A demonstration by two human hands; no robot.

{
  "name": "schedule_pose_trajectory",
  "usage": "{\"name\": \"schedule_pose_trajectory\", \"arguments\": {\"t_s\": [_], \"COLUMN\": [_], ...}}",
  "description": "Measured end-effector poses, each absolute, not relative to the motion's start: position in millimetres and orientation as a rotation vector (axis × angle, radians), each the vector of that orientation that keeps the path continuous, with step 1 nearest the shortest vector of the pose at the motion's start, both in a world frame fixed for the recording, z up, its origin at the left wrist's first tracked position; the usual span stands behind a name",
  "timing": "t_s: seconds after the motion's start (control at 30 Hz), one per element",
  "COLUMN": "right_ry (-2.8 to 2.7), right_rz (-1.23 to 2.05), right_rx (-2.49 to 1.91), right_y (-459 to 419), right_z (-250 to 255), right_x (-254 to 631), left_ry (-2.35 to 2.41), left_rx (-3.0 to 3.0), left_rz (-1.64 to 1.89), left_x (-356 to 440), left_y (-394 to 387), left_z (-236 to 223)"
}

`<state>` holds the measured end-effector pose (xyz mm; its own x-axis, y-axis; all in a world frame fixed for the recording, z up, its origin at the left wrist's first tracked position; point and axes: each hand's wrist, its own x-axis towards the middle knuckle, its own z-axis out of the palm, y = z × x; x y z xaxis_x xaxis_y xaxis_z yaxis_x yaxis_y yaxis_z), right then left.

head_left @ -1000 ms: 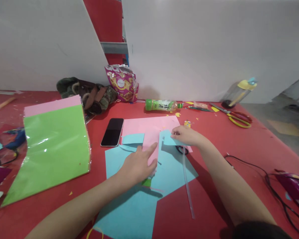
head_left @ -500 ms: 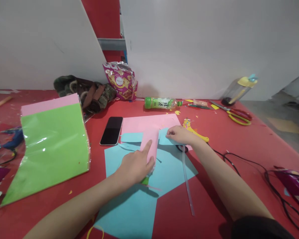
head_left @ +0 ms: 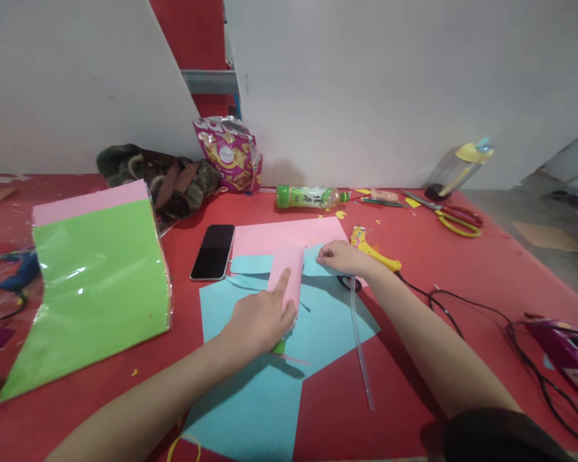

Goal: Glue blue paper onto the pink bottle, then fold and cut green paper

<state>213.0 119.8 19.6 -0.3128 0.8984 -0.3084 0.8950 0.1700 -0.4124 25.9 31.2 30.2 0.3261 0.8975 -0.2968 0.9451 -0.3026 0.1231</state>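
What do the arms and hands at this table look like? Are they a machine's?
No, they're a person's. The left hand and right hand are ungloved, with no watch or bracelet visible. Both forearms show bare; a plain, black-looking sleeve covers the right arm near the elbow. Any left sleeve is out of view. No cables or markings show on either arm.

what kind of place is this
Probably a craft workspace, though the wider room is hard to tell: light-blue sheets lie on a red table, with a yellow glue gun and scissors nearby.
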Motion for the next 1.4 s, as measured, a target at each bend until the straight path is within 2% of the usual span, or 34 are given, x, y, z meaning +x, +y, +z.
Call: {"name": "schedule_pose_trajectory", "arguments": {"t_s": [0.87,1.4], "right_ry": [-2.410,-2.376], "right_rz": [0.762,0.839], "right_rx": [-1.852,-1.826], "right_y": [122.7,123.6], "right_z": [9.6,9.4], "right_x": [211.1,205.1], "left_ry": [1.661,1.626], "left_rx": [2.336,2.393], "left_rz": [-0.274,-0.277], "left_x": [26.9,26.5], "left_y": [30.2,30.4], "left_z": [29.1,30.1]}}
